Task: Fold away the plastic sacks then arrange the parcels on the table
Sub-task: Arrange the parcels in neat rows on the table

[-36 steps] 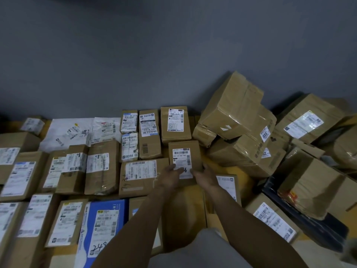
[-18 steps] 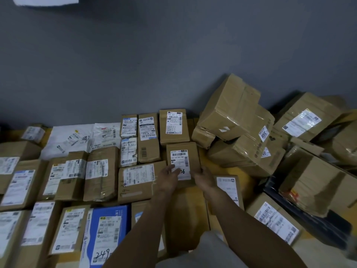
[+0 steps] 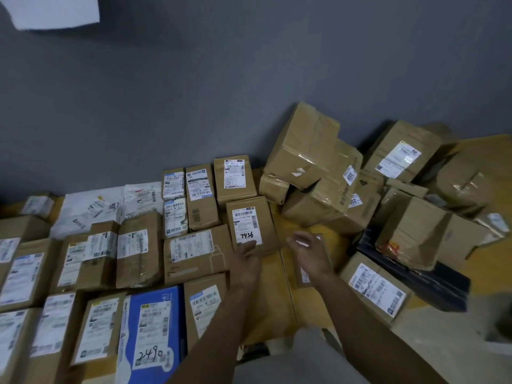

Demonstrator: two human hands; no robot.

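Roughly half done, by the look: parcels (image 3: 140, 249) sit label-up in neat rows across the left of the worktop (image 3: 273, 297); a jumbled heap (image 3: 313, 173) on the right is not yet sorted. No sacks in view. Parcel marked 7936 (image 3: 249, 225) lies flat at the rows' right end. Left hand (image 3: 245, 263) low, fingers straight, touching its near edge. Right hand (image 3: 311, 252) just beside, fingers apart and relaxed, holding nothing.

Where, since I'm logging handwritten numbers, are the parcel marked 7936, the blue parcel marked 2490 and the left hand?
parcel marked 7936 (image 3: 247, 226): head view, on its white label.
blue parcel marked 2490 (image 3: 154, 329): head view, on its white label.
left hand (image 3: 245, 262): head view, on the back of the hand.
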